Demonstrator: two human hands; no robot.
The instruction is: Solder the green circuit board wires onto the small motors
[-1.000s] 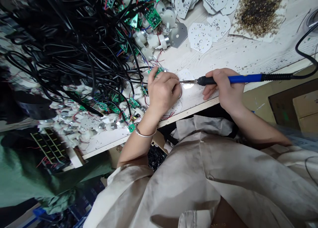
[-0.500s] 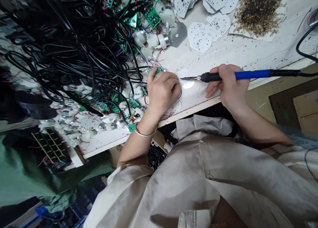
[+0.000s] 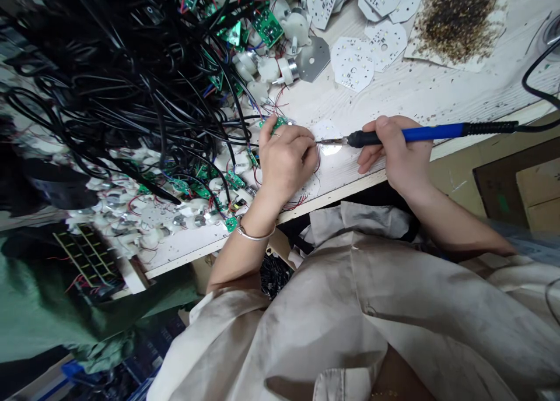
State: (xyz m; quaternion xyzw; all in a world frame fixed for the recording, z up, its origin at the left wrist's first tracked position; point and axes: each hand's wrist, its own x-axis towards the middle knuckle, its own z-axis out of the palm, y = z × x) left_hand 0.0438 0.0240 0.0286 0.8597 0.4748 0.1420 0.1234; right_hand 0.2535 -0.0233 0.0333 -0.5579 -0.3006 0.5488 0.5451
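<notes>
My right hand (image 3: pixel 400 147) is closed around a blue and black soldering iron (image 3: pixel 433 133) and holds it almost level. The metal tip points left, close to the fingertips of my left hand (image 3: pixel 287 156). Those fingers are curled in a pinch, with thin red wires (image 3: pixel 319 159) coming out beside them. Beneath the iron's tip lies a white LED board (image 3: pixel 331 149), brightly lit. Whether the tip touches the board or a wire cannot be seen. Just behind my left fingers sits a green circuit board (image 3: pixel 280 123), partly covered by the hand.
Black cables (image 3: pixel 144 98) are heaped at the left, among white motor units (image 3: pixel 269 70) and green boards. More white LED boards (image 3: pixel 353 63) lie at the back. Dark, crumbly residue covers a pad (image 3: pixel 464 22) at the back right. The iron's cord (image 3: pixel 531 80) trails off right. The table's front edge (image 3: pixel 341 198) runs before me.
My right hand has shifted slightly left with the soldering iron, bringing its tip up to the left fingertips. The left hand has stayed in place.
</notes>
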